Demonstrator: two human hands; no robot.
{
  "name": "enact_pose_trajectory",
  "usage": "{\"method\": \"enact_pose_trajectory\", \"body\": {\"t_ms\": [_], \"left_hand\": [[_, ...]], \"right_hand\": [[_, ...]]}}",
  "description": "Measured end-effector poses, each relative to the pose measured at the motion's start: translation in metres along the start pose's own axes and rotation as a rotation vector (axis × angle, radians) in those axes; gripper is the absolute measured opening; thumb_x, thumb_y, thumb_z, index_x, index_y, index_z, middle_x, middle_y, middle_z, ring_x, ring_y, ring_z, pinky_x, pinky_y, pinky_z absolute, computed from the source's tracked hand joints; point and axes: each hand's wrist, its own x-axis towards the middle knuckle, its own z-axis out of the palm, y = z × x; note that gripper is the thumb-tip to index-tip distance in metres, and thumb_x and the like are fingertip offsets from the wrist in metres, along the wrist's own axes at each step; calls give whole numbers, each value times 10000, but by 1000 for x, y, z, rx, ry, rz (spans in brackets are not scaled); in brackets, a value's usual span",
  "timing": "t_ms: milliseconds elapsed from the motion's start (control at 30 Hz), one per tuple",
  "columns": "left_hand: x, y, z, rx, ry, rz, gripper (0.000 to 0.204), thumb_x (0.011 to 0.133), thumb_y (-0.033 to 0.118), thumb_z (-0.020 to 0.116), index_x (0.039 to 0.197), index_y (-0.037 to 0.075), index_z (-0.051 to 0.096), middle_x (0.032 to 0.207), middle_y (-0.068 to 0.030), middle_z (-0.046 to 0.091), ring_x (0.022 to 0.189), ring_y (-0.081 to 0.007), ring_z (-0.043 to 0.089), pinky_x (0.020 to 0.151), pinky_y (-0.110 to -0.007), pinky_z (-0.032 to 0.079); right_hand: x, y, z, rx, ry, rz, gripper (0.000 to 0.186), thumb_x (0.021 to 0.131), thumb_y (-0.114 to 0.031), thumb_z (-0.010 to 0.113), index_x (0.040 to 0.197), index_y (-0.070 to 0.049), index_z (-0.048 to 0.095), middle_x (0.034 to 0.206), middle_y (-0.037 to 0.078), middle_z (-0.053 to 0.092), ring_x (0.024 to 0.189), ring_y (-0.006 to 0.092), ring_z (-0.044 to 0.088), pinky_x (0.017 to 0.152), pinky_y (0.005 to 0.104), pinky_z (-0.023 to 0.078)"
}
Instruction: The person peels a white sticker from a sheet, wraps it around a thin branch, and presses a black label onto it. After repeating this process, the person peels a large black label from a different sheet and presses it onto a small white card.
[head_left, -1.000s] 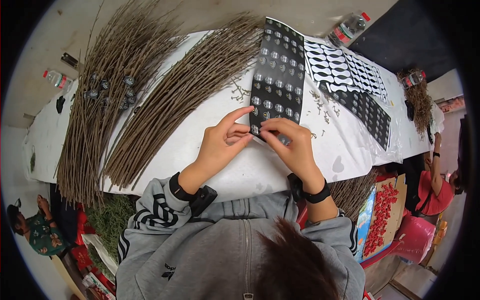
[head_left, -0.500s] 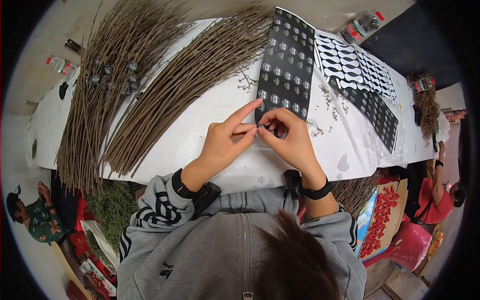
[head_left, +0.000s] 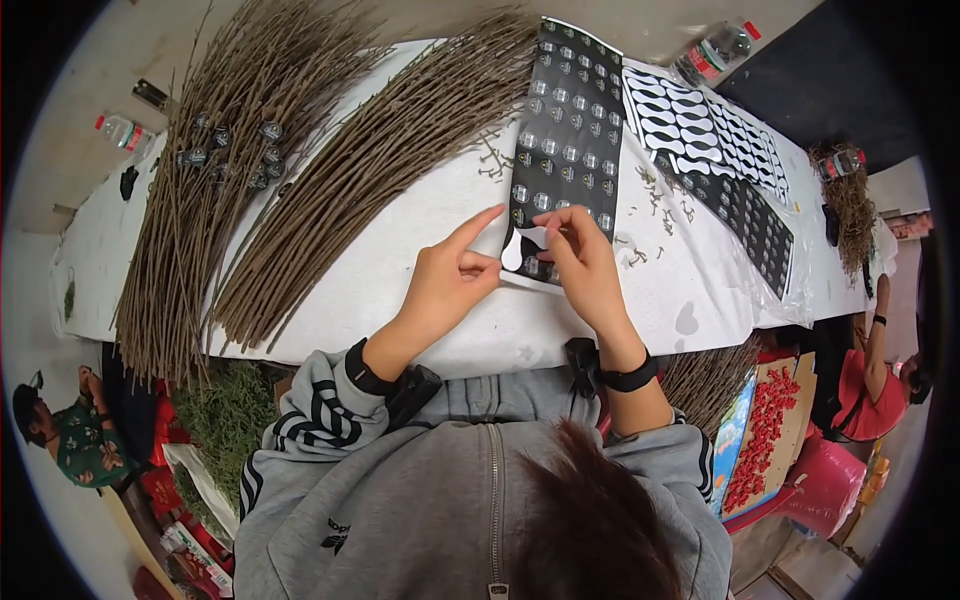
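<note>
A black sheet of stickers (head_left: 566, 130) with rows of pale round labels lies on the table in front of me. My right hand (head_left: 575, 245) pinches a sticker (head_left: 537, 237) at the sheet's lower end, lifting it so its white side shows. A white patch of bare backing (head_left: 512, 252) lies beside it near the left corner. My left hand (head_left: 450, 272) is at the sheet's lower left edge, index finger stretched out and thumb apart from it. The other fingers are bent, and nothing is visible in them.
Two big bundles of brown twigs (head_left: 370, 150) spread across the left; black round tags (head_left: 222, 150) sit on one. Right lie used white backing sheets (head_left: 680, 115), another black sheet (head_left: 740, 220) and twig bits (head_left: 655, 200). Bottles (head_left: 718, 55) stand behind. People (head_left: 875, 395) sit at both sides.
My right hand has moved slightly right, drawing up a sticker and baring white backing at the sheet's lower corner. The left hand has shifted a little left, apart from the right.
</note>
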Motion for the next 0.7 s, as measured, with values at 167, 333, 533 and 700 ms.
{"method": "enact_pose_trajectory", "body": {"t_ms": [167,333,533,700], "left_hand": [[-5,-6,-24,686,159,255,504,814,73,664,1300,162,565,1127,-82,682,1062,-228,640,907,-383,502],[1,22,-50,1455,293,773,437,791,167,687,1220,205,613,1403,-9,508,1322,-274,427,1067,-498,343],[-2,20,-64,1549,194,809,399,772,203,690,1166,227,638,1500,56,376,1398,-251,307,1112,-542,245],[-4,20,-64,1464,144,816,389,761,198,694,1146,213,643,1454,8,432,1350,-261,374,1096,-528,279]], "right_hand": [[2,4,-1,256,89,88,59,1002,-111,392,1022,-90,444,1245,97,547,1033,174,581,872,353,517],[4,5,-8,508,102,194,74,1006,-134,371,1040,-115,435,1289,104,521,1048,239,587,898,407,506],[6,4,-17,709,112,263,97,998,-114,368,1064,-120,438,1235,84,538,1057,239,577,897,414,496],[0,-8,-4,367,180,16,171,980,-75,404,1139,-108,458,1152,61,560,965,165,573,871,367,495]]}}
